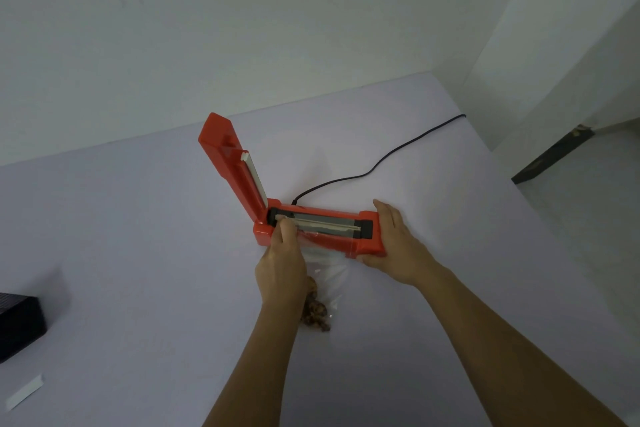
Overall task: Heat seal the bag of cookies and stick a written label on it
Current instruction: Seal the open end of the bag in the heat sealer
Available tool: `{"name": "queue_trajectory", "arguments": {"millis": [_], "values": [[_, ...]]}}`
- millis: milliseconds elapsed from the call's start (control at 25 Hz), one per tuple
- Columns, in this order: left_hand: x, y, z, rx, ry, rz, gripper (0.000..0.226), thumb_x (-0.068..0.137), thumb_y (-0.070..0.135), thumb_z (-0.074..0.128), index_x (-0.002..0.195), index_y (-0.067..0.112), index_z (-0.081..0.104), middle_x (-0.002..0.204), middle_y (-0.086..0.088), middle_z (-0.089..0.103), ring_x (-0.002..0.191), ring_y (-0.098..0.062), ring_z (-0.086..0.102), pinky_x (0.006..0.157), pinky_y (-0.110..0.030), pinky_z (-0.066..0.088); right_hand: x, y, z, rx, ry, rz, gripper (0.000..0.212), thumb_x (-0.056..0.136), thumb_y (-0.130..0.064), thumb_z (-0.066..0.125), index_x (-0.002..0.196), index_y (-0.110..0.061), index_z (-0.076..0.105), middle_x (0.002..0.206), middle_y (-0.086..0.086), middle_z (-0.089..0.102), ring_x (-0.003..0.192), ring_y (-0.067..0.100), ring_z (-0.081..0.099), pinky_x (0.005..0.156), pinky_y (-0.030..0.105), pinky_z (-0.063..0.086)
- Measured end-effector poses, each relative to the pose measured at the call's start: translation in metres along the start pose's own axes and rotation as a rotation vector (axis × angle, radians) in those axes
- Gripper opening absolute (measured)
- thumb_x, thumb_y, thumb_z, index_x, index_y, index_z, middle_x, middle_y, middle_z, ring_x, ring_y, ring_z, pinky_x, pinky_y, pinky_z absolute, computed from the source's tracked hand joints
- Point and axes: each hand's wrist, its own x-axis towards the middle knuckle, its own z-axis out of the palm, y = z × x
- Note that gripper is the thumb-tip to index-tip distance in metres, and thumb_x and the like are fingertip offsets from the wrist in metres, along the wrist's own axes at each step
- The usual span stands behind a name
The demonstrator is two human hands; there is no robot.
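Observation:
An orange heat sealer (367, 242) lies across the middle of the table with its lid arm (231, 163) raised upright at the left end. A clear plastic bag (329, 274) holding brown cookies (316, 314) lies in front of it, and the bag's mouth rests over the sealing strip (325, 224). My left hand (281, 262) pinches the left corner of the bag's mouth at the strip. My right hand (394, 243) grips the right end of the sealer, thumb in front and fingers behind.
The sealer's black power cord (381, 158) runs back and right over the white table (138, 253). A black box (19, 324) sits at the left edge, and a white paper label strip (26, 390) lies in front of it. The table's right edge drops to the floor.

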Motion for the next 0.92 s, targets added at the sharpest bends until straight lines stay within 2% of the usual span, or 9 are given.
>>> {"name": "queue_trajectory", "arguments": {"millis": [120,200,240,360,440,520,680,800,920], "values": [[-0.002,-0.001,0.001,-0.014,-0.013,-0.01,0.061,0.074,-0.002,0.069,0.127,0.005,0.038,0.106,-0.009,0.061,0.073,-0.026,0.064,0.064,-0.033,0.053,0.0,0.001,0.0,0.001,0.003,-0.001,0.104,0.075,-0.033,0.075,0.146,-0.018,0.0,0.153,0.006,0.009,0.136,0.026,0.029,0.107,0.047,0.036],[-0.002,0.0,0.0,-0.075,-0.002,0.0,0.065,0.063,-0.007,0.075,0.118,0.004,0.043,0.114,-0.012,0.055,0.069,-0.027,0.06,0.06,-0.033,0.051,0.0,0.001,-0.001,-0.001,0.004,0.001,0.104,0.075,-0.032,0.075,0.146,-0.018,0.0,0.153,0.005,0.008,0.136,0.025,0.029,0.107,0.047,0.036],[-0.003,0.0,-0.001,-0.124,0.024,0.004,0.059,0.06,-0.007,0.077,0.109,0.004,0.047,0.115,-0.013,0.053,0.066,-0.026,0.055,0.058,-0.032,0.05,-0.001,0.001,-0.001,-0.003,0.004,0.003,0.105,0.075,-0.033,0.075,0.146,-0.018,0.0,0.153,0.005,0.008,0.136,0.025,0.029,0.107,0.047,0.037],[0.0,-0.003,-0.003,-0.39,0.133,-0.107,0.017,0.087,0.014,0.063,0.094,0.006,0.05,0.094,-0.007,0.06,0.066,-0.023,0.056,0.063,-0.04,0.053,0.0,0.0,-0.002,-0.008,0.004,0.004,0.105,0.075,-0.033,0.075,0.146,-0.019,0.0,0.153,0.005,0.009,0.136,0.025,0.029,0.107,0.047,0.037],[0.004,-0.009,-0.004,-0.559,0.055,-0.234,0.021,0.092,0.031,0.055,0.094,0.01,0.055,0.078,-0.001,0.066,0.065,-0.02,0.064,0.066,-0.038,0.057,0.0,0.0,-0.003,-0.008,0.004,0.006,0.104,0.075,-0.032,0.075,0.146,-0.019,0.001,0.153,0.006,0.01,0.136,0.025,0.03,0.107,0.047,0.037],[0.005,-0.016,-0.004,-0.666,-0.091,-0.324,0.023,0.091,0.037,0.055,0.086,0.015,0.059,0.074,0.001,0.069,0.067,-0.017,0.069,0.067,-0.032,0.058,0.0,-0.001,-0.004,-0.01,0.006,0.009,0.103,0.076,-0.031,0.075,0.146,-0.018,0.001,0.153,0.006,0.011,0.135,0.026,0.03,0.106,0.046,0.038],[0.003,-0.019,-0.006,-0.746,-0.211,-0.303,0.022,0.091,0.03,0.058,0.074,0.018,0.066,0.07,0.0,0.071,0.066,-0.016,0.07,0.064,-0.029,0.058,-0.001,-0.002,-0.004,-0.021,0.007,0.01,0.103,0.076,-0.032,0.075,0.146,-0.018,0.001,0.153,0.006,0.011,0.135,0.025,0.031,0.105,0.044,0.039],[0.001,-0.017,-0.012,-0.715,-0.145,-0.265,0.019,0.088,0.024,0.063,0.071,0.017,0.066,0.069,-0.001,0.069,0.058,-0.007,0.066,0.057,-0.016,0.054,-0.002,-0.003,-0.005,-0.029,0.011,0.011,0.103,0.075,-0.033,0.075,0.146,-0.018,0.002,0.151,0.006,0.014,0.133,0.025,0.032,0.104,0.045,0.04],[0.003,-0.011,-0.019,-0.591,-0.1,-0.174,0.021,0.089,0.024,0.061,0.071,0.012,0.066,0.067,-0.001,0.07,0.052,-0.012,0.065,0.057,-0.02,0.052,-0.002,-0.003,-0.006,-0.05,0.013,0.024,0.101,0.076,-0.034,0.074,0.146,-0.019,0.003,0.149,0.006,0.018,0.132,0.025,0.034,0.101,0.046,0.042]]}}
